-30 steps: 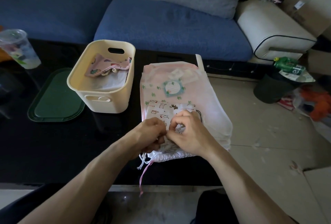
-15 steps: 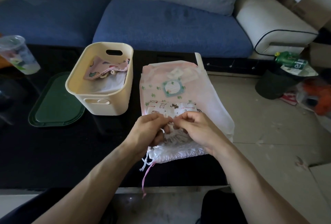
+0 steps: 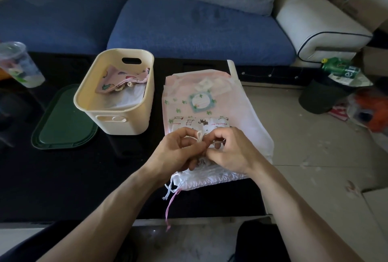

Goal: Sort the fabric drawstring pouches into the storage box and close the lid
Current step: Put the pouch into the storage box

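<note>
Centre of the frame, and both hands are bunched together over the near end of the stack of drawstring pouches (image 3: 212, 102). The left hand (image 3: 178, 152) has its fingers curled in and pinches a pale drawstring loop (image 3: 199, 136) that pokes up just above its knuckles. The right hand (image 3: 233, 150) sits knuckle to knuckle against it, fingers curled down into the gathered white mouth of the top pouch; exactly what the right fingertips pinch is hidden under the hand.

The stack itself runs from under the hands up toward the middle of the frame, pink and white layers, the topmost showing little cartoon animals and a round label. Its ruffled white opening (image 3: 210, 177) peeks out below the wrists, and loose cords (image 3: 171, 201), white and pink, trail off the near edge of the black table (image 3: 73, 188) at lower centre.

Left of the stack, just beside it, stands the cream storage box (image 3: 117, 123), lid off, with a pink patterned pouch (image 3: 121, 81) lying inside on something white. Further left, touching nothing but the table, the green lid (image 3: 63, 127) lies flat. At the far left edge stands a clear plastic cup (image 3: 19, 64). A blue sofa (image 3: 189, 29) fills the top of the frame.
</note>
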`<state>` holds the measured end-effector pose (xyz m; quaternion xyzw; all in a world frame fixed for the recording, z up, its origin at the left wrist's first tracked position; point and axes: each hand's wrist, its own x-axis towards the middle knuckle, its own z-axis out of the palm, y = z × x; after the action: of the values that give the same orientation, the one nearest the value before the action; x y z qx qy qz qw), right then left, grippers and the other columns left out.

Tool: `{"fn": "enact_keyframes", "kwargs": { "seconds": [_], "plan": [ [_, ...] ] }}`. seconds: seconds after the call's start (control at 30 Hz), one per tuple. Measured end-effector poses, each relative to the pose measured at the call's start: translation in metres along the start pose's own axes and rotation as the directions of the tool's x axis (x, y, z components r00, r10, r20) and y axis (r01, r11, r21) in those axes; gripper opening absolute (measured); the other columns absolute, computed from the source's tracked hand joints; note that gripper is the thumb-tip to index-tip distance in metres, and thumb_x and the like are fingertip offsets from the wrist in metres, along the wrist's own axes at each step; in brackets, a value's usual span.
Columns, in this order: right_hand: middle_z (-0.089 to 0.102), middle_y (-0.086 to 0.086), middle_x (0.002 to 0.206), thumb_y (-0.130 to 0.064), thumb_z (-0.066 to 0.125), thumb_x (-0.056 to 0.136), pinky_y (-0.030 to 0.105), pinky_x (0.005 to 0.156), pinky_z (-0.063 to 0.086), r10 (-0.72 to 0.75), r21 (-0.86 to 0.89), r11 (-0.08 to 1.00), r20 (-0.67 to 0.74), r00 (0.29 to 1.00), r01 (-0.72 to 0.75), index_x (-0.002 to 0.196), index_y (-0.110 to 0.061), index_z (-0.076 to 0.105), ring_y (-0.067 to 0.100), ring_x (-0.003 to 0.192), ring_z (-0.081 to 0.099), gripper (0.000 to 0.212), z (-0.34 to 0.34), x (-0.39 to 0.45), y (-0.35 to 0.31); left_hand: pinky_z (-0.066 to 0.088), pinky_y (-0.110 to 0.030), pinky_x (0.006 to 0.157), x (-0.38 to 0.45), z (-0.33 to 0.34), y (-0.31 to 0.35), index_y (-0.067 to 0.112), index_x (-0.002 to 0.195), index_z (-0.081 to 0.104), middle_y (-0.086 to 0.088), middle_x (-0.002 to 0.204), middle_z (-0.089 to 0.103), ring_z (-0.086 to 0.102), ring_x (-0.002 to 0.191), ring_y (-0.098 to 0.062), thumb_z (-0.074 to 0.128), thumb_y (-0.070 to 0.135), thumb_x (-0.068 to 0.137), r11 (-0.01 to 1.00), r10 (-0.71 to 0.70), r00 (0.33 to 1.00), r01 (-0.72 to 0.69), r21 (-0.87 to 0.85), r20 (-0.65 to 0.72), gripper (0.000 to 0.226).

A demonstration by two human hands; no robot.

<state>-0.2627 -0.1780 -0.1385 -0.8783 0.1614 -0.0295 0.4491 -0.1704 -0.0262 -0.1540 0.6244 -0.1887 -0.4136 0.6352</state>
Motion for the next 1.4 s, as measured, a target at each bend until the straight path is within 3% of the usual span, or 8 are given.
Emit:
{"fn": "enact_keyframes", "kwargs": {
  "seconds": [0.2,0.3,0.47,0.67,0.87,1.07,1.27,1.4],
  "plan": [
    [0.073,-0.015,0.080,-0.011,0.075,0.075,0.015,0.073,0.049,-0.123,-0.091,0.988,0.057,0.991,0.128,0.064,-0.034,0.070,-0.001,0.081,0.066,0.026,-0.009,-0.002,0.000,0.031,-0.023,0.045,-0.005,-0.001,0.002,0.005,0.101,0.057,-0.002,0.066,0.065,0.056,0.049,-0.015,0.065,0.010,0.094,0.987,-0.011,0.995,-0.005,0.161,0.095,0.012],
    [0.072,-0.013,0.081,-0.032,0.072,0.066,0.024,0.075,0.052,-0.117,-0.079,0.990,0.043,0.992,0.120,0.062,-0.027,0.072,0.003,0.082,0.067,0.006,-0.005,-0.003,0.001,0.035,-0.020,0.045,-0.008,0.001,0.006,0.001,0.101,0.057,-0.002,0.065,0.067,0.058,0.049,-0.013,0.065,0.011,0.094,0.975,-0.003,0.998,-0.010,0.221,0.060,0.015],
    [0.066,0.000,0.067,-0.050,0.062,0.061,0.041,0.067,0.052,-0.120,-0.104,0.988,-0.016,0.993,0.117,0.061,-0.023,0.061,0.020,0.068,0.062,0.027,-0.002,-0.002,0.001,0.049,-0.021,0.053,-0.007,0.003,0.006,0.002,0.093,0.064,-0.004,0.075,0.071,0.059,0.050,-0.018,0.073,0.005,0.086,0.968,0.095,0.995,-0.088,0.237,-0.017,0.011],
    [0.063,-0.007,0.060,-0.034,0.065,0.076,0.019,0.057,0.046,-0.149,-0.023,0.989,-0.062,0.987,0.148,0.060,-0.023,0.053,0.006,0.061,0.061,0.022,0.007,-0.002,0.002,0.048,-0.021,0.053,-0.005,0.001,0.003,0.010,0.089,0.070,-0.009,0.048,0.061,0.057,0.043,-0.013,0.077,0.016,0.084,0.929,0.174,0.976,-0.119,0.350,-0.131,0.010],
    [0.053,-0.011,0.059,-0.036,0.055,0.077,0.039,0.060,0.043,0.005,0.166,0.986,0.054,0.999,-0.014,0.071,-0.019,0.057,0.010,0.061,0.049,0.018,0.005,0.006,0.004,0.045,-0.015,0.048,-0.005,0.005,0.008,0.010,0.083,0.076,-0.007,0.049,0.064,0.052,0.037,-0.013,0.083,0.015,0.078,0.935,0.249,0.942,-0.173,0.309,-0.226,0.010],
    [0.059,-0.015,0.064,-0.019,0.058,0.092,0.025,0.061,0.041,-0.031,0.134,0.991,0.109,0.994,0.017,0.079,-0.020,0.059,0.003,0.061,0.052,0.013,-0.001,0.003,0.002,0.038,-0.017,0.040,-0.004,-0.001,0.012,0.004,0.081,0.072,-0.010,0.053,0.063,0.042,0.034,-0.012,0.079,0.009,0.079,0.993,0.070,0.977,-0.049,0.107,-0.200,0.009],
    [0.069,-0.015,0.087,-0.029,0.065,0.087,0.025,0.083,0.050,-0.096,0.043,0.995,0.108,0.989,0.092,0.081,-0.026,0.064,0.003,0.090,0.065,0.007,0.000,0.001,0.001,0.028,-0.016,0.033,-0.003,-0.011,0.017,-0.005,0.095,0.065,0.000,0.042,0.052,0.033,0.031,-0.006,0.072,0.010,0.086,0.990,-0.134,0.983,0.138,0.020,-0.129,0.018],
    [0.072,-0.014,0.090,-0.020,0.072,0.088,0.007,0.084,0.040,-0.168,-0.025,0.985,0.032,0.985,0.169,0.084,-0.023,0.069,0.000,0.093,0.065,0.006,-0.002,0.000,-0.001,0.026,-0.015,0.034,0.002,-0.016,0.013,-0.001,0.096,0.069,-0.002,0.048,0.051,0.031,0.033,-0.006,0.075,0.022,0.077,0.977,-0.203,0.974,0.196,-0.080,-0.100,0.030]
  ]
}}
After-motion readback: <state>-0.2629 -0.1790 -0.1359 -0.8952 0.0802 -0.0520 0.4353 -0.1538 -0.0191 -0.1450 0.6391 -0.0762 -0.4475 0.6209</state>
